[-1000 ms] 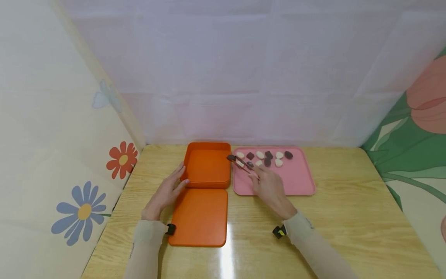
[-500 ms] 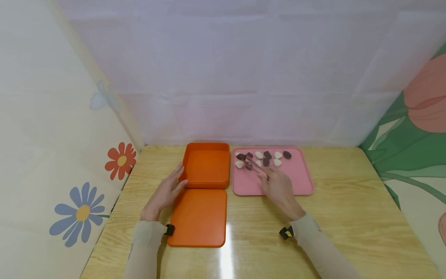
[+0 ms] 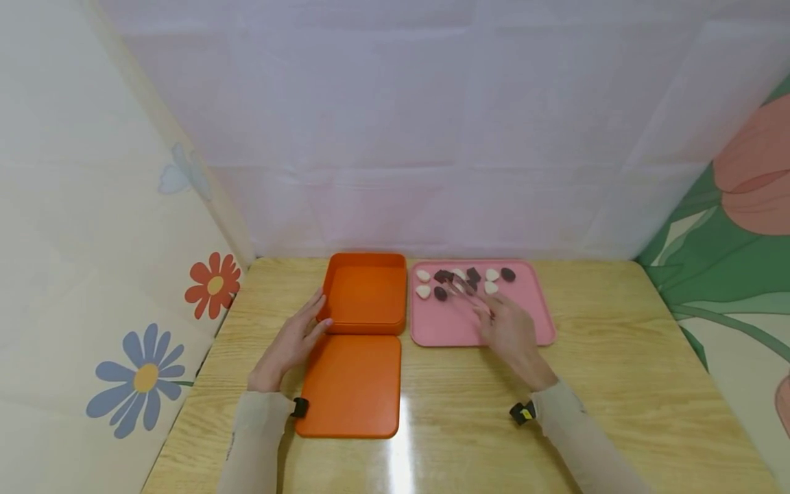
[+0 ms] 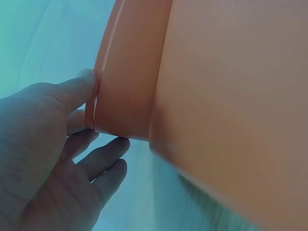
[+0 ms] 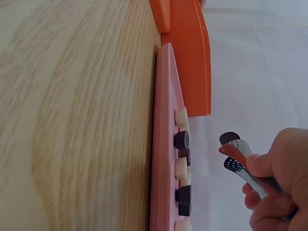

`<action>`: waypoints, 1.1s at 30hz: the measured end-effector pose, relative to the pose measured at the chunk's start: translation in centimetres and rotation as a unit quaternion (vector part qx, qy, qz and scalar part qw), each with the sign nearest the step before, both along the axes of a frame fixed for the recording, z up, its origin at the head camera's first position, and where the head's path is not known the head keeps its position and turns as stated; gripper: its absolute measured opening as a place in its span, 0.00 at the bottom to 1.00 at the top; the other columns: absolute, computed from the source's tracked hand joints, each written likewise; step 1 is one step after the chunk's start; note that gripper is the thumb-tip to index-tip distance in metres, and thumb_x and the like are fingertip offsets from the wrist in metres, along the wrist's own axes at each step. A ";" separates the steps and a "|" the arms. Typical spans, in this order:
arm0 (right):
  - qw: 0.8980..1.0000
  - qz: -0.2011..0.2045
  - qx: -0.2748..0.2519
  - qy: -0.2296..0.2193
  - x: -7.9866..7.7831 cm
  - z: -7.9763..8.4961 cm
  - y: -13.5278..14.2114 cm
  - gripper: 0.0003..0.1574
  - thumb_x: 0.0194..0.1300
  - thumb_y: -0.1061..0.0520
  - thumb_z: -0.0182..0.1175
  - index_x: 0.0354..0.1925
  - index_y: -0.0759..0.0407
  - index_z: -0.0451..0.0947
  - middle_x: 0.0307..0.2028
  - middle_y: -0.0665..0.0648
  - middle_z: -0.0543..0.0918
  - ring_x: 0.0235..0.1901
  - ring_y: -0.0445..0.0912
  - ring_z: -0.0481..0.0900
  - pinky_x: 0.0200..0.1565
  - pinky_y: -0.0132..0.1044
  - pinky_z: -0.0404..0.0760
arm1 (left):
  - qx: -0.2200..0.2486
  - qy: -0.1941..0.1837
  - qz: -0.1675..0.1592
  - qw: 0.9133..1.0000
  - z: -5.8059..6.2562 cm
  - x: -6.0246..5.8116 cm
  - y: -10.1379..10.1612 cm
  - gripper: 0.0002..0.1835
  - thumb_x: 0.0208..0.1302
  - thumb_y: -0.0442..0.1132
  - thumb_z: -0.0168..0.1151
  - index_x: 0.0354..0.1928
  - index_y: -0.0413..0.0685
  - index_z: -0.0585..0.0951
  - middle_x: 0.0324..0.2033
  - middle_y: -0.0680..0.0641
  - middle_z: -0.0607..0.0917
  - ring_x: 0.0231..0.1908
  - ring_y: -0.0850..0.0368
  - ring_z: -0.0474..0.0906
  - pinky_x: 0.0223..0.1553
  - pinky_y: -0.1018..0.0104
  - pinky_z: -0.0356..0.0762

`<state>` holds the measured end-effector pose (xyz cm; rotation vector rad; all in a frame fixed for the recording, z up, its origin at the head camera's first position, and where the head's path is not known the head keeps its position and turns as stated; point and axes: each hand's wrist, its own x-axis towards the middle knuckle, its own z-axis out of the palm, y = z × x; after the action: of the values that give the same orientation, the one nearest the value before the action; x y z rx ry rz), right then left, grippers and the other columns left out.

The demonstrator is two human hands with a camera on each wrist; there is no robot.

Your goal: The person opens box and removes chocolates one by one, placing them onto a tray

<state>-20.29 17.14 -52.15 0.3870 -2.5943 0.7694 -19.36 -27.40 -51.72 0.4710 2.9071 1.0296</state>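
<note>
My right hand (image 3: pixel 509 333) grips small metal tongs (image 3: pixel 472 295) above a pink tray (image 3: pixel 453 333). The tongs' perforated ends show in the right wrist view. A dark oval piece (image 5: pixel 230 138) shows at their tips, looking like chocolate; whether they clamp it is unclear. White chocolate-like pieces (image 3: pixel 423 291) and dark ones (image 3: pixel 440 293) lie in two rows on the tray, partly hidden by the tongs. My left hand (image 3: pixel 290 346) rests at the near left corner of an orange box (image 3: pixel 327 295), thumb on its front wall, fairly straight fingers along its side.
An orange lid (image 3: pixel 352 387) lies flat before the box, close to my left wrist. Box and tray stand side by side near the back of the wooden table (image 3: pixel 617 384). A pale cloth wall (image 3: pixel 432 137) rises behind them.
My right hand and the tongs have moved right, from beside the box's edge to over the tray's rows; the dark piece at the tips moved along. My left hand has stayed at the box.
</note>
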 end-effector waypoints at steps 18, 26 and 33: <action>0.999 -0.026 0.013 -0.016 0.5 -0.6 3.6 0.18 0.71 0.57 0.69 0.54 0.66 0.88 0.31 0.58 0.83 0.23 0.44 0.72 0.24 0.35 0.72 | 0.003 -0.014 0.004 1.000 0.2 0.1 0.0 0.38 0.83 0.47 0.57 0.84 0.40 0.56 0.86 0.43 0.52 0.83 0.38 0.52 0.79 0.36 0.57; 0.999 -0.036 0.023 0.018 0.6 -1.3 5.4 0.16 0.70 0.58 0.71 0.51 0.67 0.88 0.33 0.62 0.84 0.22 0.47 0.73 0.22 0.39 0.77 | 0.000 -0.007 0.001 1.000 0.2 0.1 0.0 0.37 0.84 0.47 0.56 0.84 0.38 0.57 0.86 0.43 0.53 0.83 0.39 0.52 0.79 0.38 0.57; 0.997 -0.052 0.040 0.041 0.8 -1.8 6.5 0.16 0.69 0.60 0.72 0.51 0.69 0.88 0.36 0.63 0.85 0.24 0.50 0.77 0.23 0.43 0.81 | -0.002 -0.009 0.002 1.000 0.2 0.1 0.0 0.37 0.84 0.47 0.56 0.84 0.39 0.57 0.86 0.42 0.53 0.83 0.38 0.52 0.79 0.37 0.57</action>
<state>-19.49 23.65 -53.95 0.2992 -2.5519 0.6023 -19.27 -27.36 -51.50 0.4535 2.8948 1.0234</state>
